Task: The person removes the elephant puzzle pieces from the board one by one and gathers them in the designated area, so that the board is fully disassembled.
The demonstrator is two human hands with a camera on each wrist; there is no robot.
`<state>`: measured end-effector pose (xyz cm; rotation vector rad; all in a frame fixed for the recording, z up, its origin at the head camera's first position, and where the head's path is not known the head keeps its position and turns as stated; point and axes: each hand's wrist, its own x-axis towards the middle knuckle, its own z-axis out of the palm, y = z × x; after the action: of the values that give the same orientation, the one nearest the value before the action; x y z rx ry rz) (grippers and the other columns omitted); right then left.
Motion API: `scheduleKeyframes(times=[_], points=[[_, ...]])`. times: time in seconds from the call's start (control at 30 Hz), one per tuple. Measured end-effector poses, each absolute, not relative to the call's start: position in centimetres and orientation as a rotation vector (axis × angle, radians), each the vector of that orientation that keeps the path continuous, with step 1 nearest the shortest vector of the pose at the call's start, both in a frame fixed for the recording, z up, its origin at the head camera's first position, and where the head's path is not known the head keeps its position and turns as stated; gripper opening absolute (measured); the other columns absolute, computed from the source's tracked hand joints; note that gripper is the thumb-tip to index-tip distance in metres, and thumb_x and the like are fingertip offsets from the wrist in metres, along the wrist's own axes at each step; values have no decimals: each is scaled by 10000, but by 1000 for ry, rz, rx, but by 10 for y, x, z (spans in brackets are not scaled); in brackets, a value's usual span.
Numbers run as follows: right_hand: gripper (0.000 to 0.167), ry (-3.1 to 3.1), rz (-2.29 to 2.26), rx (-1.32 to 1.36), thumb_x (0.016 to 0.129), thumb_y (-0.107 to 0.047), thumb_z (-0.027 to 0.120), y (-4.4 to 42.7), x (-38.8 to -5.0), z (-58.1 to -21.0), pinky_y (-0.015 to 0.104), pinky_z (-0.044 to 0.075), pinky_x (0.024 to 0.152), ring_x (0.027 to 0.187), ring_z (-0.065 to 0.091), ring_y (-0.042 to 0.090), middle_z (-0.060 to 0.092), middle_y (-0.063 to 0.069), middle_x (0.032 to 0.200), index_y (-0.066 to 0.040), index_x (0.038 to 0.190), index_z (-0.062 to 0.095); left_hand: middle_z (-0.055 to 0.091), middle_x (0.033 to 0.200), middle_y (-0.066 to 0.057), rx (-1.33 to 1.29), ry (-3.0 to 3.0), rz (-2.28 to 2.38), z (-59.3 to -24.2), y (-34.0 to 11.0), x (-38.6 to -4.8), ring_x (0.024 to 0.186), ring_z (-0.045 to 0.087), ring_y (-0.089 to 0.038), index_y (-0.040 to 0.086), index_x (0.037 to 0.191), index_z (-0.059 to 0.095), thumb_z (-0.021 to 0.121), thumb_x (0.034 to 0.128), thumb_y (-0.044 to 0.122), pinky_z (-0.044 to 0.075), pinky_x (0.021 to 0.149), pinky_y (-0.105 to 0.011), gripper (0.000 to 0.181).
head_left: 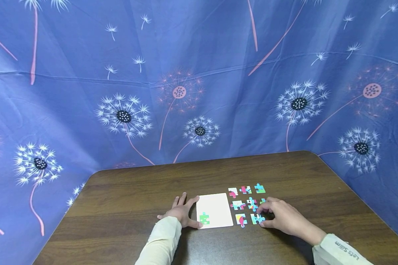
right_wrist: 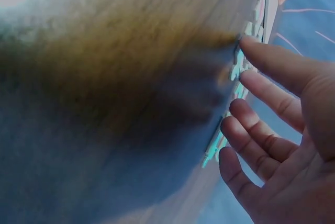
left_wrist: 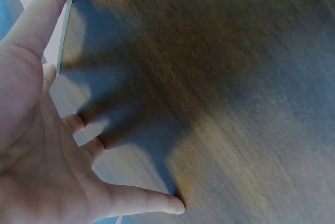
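Observation:
A square white puzzle board (head_left: 215, 206) lies flat on the table, with one green puzzle piece (head_left: 204, 218) at its lower left. Spread wide along the board's left edge, my left hand (head_left: 179, 213) touches the near corner with its thumb (left_wrist: 44, 12) and the far corner with a finger. My right hand (head_left: 282, 215) is at the near right of the loose pieces. Its thumb and index finger stand apart at the edges of a blue-and-white puzzle piece (head_left: 257, 219); whether they pinch it is unclear. The right fingers partly cover a green piece (head_left: 262, 201) behind.
Several other loose pieces lie in rows right of the board, among them a red-and-yellow piece (head_left: 241, 219) and a blue-and-green piece (head_left: 259, 188). All rest on a brown wooden table (head_left: 136, 198). A blue dandelion-print cloth (head_left: 232, 92) hangs behind it.

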<state>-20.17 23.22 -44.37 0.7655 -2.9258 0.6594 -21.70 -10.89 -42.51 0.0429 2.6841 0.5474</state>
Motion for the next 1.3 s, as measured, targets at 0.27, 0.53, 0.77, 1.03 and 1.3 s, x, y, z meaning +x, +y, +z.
scheduleKeyframes(times=[0.27,0.53,0.77,1.03,1.3], points=[[237,-2878,745,789,806,-256,873,230,-207,-436,289,508,666,807,598,59,640,-116,967,-187,999,754,152,1691,-54,38,2678,552,-424,-109,-217,1553,119,-329,335,1568,366,869,806,397,168,935,-912,916],[253,-2830,901,837,829,-252,858,212,-208,-434,300,515,681,828,610,119,663,-64,984,-149,1035,755,138,1694,-67,48,2676,568,-425,-109,-216,1554,99,-342,330,1571,365,871,806,382,159,922,-919,919],[233,-2789,987,871,828,-233,858,192,-210,-433,280,508,676,821,603,122,658,-74,934,-148,1016,751,136,1694,-63,41,2676,568,-427,-109,-217,1554,95,-341,334,1568,365,872,807,379,155,919,-922,916],[235,-2797,1046,856,835,-211,850,174,-211,-431,280,503,690,832,595,137,649,-48,930,-125,1029,749,135,1695,-56,39,2674,560,-427,-108,-218,1555,97,-336,341,1571,356,867,807,394,158,921,-920,921],[220,-2841,1059,786,822,-215,857,156,-211,-431,266,478,651,801,582,136,642,-49,893,-141,997,747,134,1696,-53,36,2672,556,-427,-108,-218,1555,97,-335,346,1571,355,863,812,393,156,926,-919,914]])
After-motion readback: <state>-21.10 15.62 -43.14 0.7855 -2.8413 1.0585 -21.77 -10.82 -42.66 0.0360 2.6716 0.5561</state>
